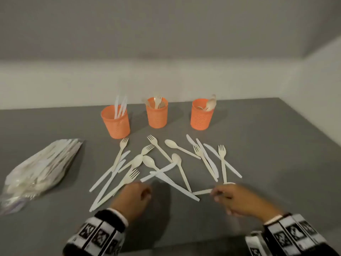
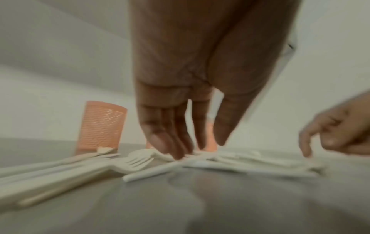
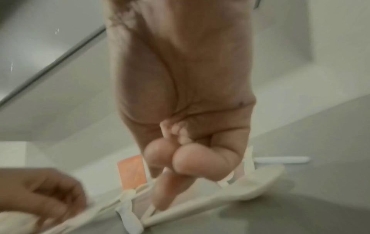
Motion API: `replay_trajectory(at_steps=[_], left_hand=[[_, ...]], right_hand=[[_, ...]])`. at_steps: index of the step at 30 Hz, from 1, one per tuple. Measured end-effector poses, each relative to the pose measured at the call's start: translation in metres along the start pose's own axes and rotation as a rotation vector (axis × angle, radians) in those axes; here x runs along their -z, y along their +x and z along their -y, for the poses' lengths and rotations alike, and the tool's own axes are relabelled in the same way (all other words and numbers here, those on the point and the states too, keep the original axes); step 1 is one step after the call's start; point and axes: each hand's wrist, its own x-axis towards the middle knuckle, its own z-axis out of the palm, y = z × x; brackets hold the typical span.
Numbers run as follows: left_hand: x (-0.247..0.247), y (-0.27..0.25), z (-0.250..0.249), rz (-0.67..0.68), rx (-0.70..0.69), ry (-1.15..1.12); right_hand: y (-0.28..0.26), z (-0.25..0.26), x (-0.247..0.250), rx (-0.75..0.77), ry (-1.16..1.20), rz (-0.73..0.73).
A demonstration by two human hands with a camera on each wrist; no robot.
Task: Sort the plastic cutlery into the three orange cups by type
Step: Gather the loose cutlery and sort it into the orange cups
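Note:
Three orange mesh cups stand in a row at the back: the left cup [image 1: 115,122] holds knives, the middle cup [image 1: 156,113] forks, the right cup [image 1: 202,115] spoons. In front of them, loose white and cream forks, spoons and knives [image 1: 166,163] lie crossed on the grey table [image 1: 258,154]. My left hand [image 1: 136,194] reaches down at the pile's near edge, its straight fingers [image 2: 176,150] touching cutlery beside a fork [image 2: 136,163]. My right hand [image 1: 217,194] has curled fingers [image 3: 188,161] and pinches the end of a white handle [image 1: 202,192]; its type is hidden.
A clear plastic bag [image 1: 36,172] full of more cutlery lies at the left of the table. A white wall runs behind the cups and along the right side. Both wrist views are blurred.

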Motion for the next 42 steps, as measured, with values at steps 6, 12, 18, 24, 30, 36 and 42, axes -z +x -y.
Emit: replay_trajectory(at_steps=[6,12,18,24,30,36,42], left_hand=[[-0.007,0.059,-0.02,-0.06,0.272,0.267],[-0.012,0.077,-0.025,-0.027,0.293,0.131],[-0.013,0.077,-0.04,0.004,0.368,-0.062],[-0.012,0.082,-0.051,0.09,0.373,-0.007],[-0.012,0.084,-0.045,0.037,0.371,-0.016],[-0.009,0.086,-0.04,-0.028,0.417,-0.095],[-0.001,0.089,-0.038,-0.017,0.422,-0.123]], right_hand=[[0.049,0.024,0.001,-0.115,-0.077,-0.182],[0.07,0.035,-0.006,-0.105,-0.348,-0.308],[0.062,0.038,-0.003,-0.109,-0.36,-0.355],[0.049,0.022,0.028,-0.073,-0.308,-0.45],[0.075,-0.007,0.071,-0.209,-0.141,-0.491],[0.105,-0.018,0.073,-0.211,-0.154,-0.474],[0.123,-0.02,0.083,-0.096,-0.26,-0.47]])
